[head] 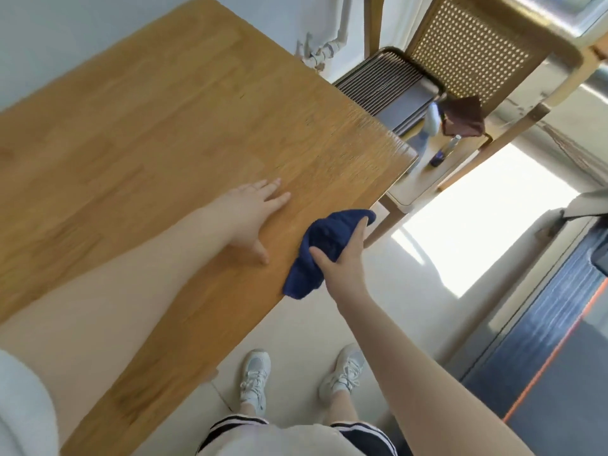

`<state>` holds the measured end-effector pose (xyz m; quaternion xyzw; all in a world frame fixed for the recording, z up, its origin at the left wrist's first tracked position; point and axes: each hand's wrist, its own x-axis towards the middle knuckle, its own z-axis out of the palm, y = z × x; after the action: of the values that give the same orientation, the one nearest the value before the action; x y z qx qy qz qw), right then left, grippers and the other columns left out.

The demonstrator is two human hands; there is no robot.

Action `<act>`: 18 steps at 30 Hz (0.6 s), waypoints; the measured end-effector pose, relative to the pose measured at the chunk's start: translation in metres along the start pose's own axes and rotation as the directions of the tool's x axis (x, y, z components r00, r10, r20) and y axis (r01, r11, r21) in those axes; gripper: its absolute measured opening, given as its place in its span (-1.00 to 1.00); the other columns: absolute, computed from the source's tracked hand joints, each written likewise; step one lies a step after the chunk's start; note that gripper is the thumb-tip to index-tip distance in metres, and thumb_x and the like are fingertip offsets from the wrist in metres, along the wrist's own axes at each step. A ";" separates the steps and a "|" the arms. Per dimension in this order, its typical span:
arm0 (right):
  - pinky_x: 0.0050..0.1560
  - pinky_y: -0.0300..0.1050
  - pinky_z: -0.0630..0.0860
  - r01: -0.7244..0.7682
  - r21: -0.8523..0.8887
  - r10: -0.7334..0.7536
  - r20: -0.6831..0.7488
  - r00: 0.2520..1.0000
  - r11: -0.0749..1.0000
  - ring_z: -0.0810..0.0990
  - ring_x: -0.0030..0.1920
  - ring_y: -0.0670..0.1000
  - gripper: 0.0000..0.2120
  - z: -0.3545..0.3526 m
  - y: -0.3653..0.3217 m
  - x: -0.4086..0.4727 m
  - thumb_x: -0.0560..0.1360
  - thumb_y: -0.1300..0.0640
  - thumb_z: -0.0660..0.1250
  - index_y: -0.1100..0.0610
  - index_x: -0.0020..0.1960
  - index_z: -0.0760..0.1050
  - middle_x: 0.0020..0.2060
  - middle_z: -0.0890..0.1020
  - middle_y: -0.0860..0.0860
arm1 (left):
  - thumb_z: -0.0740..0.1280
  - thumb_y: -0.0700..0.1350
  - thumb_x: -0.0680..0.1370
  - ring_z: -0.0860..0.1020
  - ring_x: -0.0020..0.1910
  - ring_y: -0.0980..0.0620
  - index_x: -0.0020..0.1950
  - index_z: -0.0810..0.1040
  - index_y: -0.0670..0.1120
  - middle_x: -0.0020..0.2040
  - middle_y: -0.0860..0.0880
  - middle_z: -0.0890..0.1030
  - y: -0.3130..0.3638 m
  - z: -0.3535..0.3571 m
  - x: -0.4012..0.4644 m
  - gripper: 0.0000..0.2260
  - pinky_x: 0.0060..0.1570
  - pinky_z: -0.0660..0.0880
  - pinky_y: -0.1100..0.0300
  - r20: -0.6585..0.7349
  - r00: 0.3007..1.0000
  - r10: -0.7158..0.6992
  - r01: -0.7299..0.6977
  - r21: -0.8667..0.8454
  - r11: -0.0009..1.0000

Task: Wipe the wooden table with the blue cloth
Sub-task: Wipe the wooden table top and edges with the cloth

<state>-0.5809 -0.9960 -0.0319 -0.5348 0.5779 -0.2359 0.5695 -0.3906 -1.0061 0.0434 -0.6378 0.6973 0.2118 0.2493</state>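
The wooden table (171, 126) fills the left and middle of the head view, its near edge running diagonally. A bunched dark blue cloth (324, 250) lies over that near edge, close to the right corner. My right hand (342, 263) grips the cloth from the floor side, thumb and fingers wrapped around it. My left hand (251, 213) rests flat on the tabletop just left of the cloth, fingers spread, holding nothing.
A wooden chair with a cane back (467, 57) stands past the table's right corner; on its seat are a spray bottle (431, 121), a brown cloth (464, 118) and a small bottle (444, 151). My white shoes (255, 376) stand on the pale floor below the edge.
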 end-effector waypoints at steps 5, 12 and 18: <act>0.32 0.18 0.33 -0.131 0.095 0.137 -0.065 0.988 0.987 0.19 0.44 0.11 0.01 -0.034 -0.014 0.071 0.42 0.00 0.39 -0.08 0.47 -0.38 0.50 0.04 -0.02 | 0.32 0.30 0.41 -0.06 0.53 0.02 0.54 -0.08 0.06 0.56 0.04 -0.09 0.015 -0.004 0.001 -0.13 0.46 -0.02 0.11 -0.064 0.989 -0.132 0.105 -0.325 0.940; 0.39 0.12 0.24 -0.020 -0.035 0.015 -0.137 0.990 0.999 0.14 0.46 0.13 -0.13 -0.059 -0.029 0.085 0.50 0.07 0.29 0.02 0.50 -0.33 0.52 -0.04 0.01 | 0.25 0.35 0.42 -0.01 0.52 -0.12 0.52 -0.15 0.17 0.55 -0.09 -0.02 0.053 0.003 0.013 -0.17 0.44 0.08 -0.01 -0.146 0.937 -0.316 0.270 -0.268 0.925; 0.35 -0.11 0.15 0.027 -0.120 -0.029 -0.008 1.000 0.992 0.04 0.48 0.07 -0.16 -0.056 -0.021 0.073 0.54 0.17 0.24 0.04 0.48 -0.37 0.52 -0.20 -0.02 | 0.13 0.35 0.48 0.04 0.49 -0.15 0.52 0.00 0.17 0.52 -0.15 0.03 0.069 -0.014 0.026 -0.32 0.42 0.08 -0.02 -0.136 0.914 -0.382 0.328 -0.307 0.894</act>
<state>-0.6085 -1.0857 -0.0296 -0.5751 0.5863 -0.2112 0.5301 -0.4614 -1.0281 0.0366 -0.8008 0.5527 0.1952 0.1232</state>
